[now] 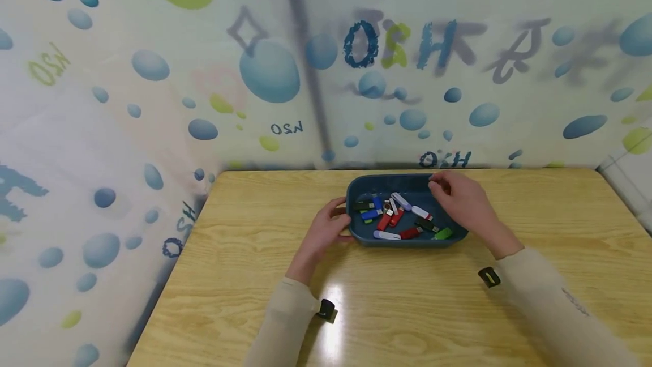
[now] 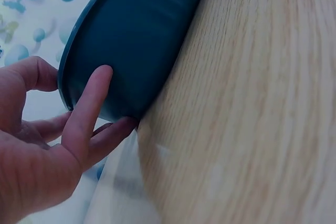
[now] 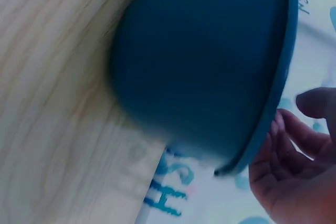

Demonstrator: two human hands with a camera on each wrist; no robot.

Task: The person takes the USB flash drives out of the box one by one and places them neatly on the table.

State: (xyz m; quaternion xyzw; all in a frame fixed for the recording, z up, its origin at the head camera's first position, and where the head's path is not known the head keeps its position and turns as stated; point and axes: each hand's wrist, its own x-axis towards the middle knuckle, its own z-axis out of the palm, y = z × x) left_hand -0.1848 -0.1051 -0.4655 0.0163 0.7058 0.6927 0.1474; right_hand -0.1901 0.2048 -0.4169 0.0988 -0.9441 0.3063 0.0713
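A dark teal plastic tray (image 1: 407, 242) stands near the back of the wooden table, with several USB flash drives (image 1: 391, 214) in blue, red, white, black and green lying loose inside. My left hand (image 1: 326, 225) is at the tray's left end; in the left wrist view its spread fingers (image 2: 93, 98) touch the outer wall and rim. Over the tray's right end is my right hand (image 1: 466, 200), loosely curled by the back rim. From the right wrist view, its thumb is apart from the fingers and nothing shows between them; the tray rim partly hides the fingertips.
The wooden table (image 1: 244, 276) meets a patterned curtain (image 1: 285, 123) just behind the tray. Another patterned sheet (image 1: 91, 197) hangs along the table's left side. Dark wrist devices (image 1: 326, 309) are on both sleeves.
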